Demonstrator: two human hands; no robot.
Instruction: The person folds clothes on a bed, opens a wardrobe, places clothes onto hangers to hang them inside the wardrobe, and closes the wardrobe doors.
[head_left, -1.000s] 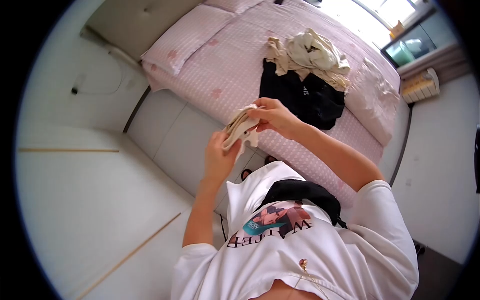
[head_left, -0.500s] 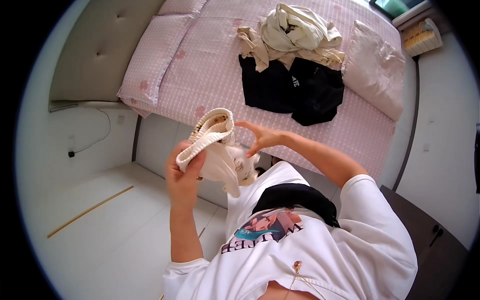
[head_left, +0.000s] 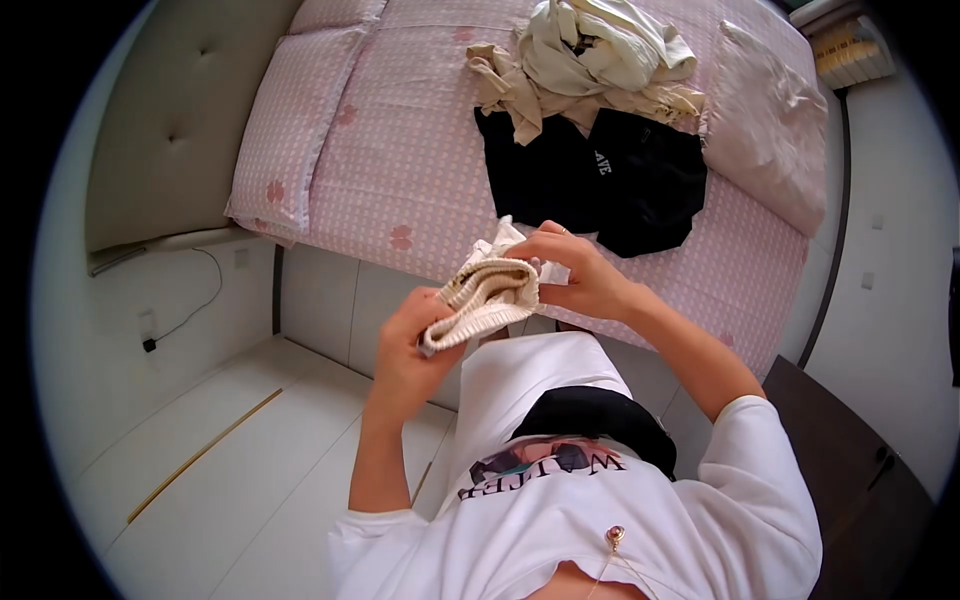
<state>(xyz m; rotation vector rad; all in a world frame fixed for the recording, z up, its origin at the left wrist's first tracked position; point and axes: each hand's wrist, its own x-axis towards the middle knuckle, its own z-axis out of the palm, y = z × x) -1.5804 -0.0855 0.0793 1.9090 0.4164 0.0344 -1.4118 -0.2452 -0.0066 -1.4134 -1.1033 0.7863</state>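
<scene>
A cream garment with a ribbed elastic waistband [head_left: 488, 305] is held up in front of my waist, just short of the bed's edge. Its waistband opening faces me, pressed into a narrow folded loop. My left hand [head_left: 415, 340] is closed around the left end of the band, thumb near the rim. At the band's other end, my right hand [head_left: 575, 270] grips the cloth with curled fingers. Part of the cloth sticks up behind the band; the rest is hidden.
The bed [head_left: 400, 170] has a pink patterned sheet. Black clothing [head_left: 600, 180] lies on it below a heap of cream clothes [head_left: 605, 50]. A pink pillow [head_left: 765, 125] is at the right. A dark cabinet [head_left: 840, 480] stands beside me.
My right hand was open and apart from the garment; now it has closed on it. My left hand moved right, and the waistband loop is flatter and turned more toward me.
</scene>
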